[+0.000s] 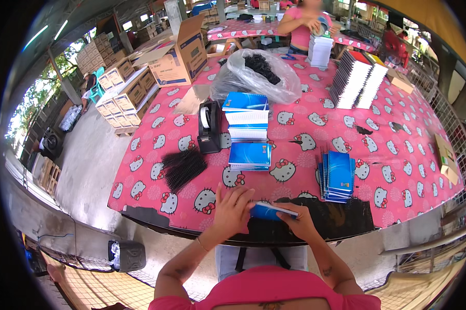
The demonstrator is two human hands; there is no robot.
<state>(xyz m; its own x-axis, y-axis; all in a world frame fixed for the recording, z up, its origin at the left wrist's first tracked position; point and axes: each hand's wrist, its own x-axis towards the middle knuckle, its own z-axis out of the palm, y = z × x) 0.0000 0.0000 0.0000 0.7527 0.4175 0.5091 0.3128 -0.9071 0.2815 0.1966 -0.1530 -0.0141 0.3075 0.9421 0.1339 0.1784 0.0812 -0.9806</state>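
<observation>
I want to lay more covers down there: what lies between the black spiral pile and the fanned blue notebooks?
In the head view, between the black spiral pile and the fanned blue notebooks lies a small stack of blue notebooks on the pink tablecloth.

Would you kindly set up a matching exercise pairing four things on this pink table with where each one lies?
Things:
1. tape dispenser
2. loose black binding combs
3. clear plastic bag
4. blue booklet

Places:
A. between the left hand and right hand
B. far side, behind the booklet stacks
C. left of the booklet stacks, upright
D. near left part of the table

Pairs: 1-C, 2-D, 3-B, 4-A
</observation>
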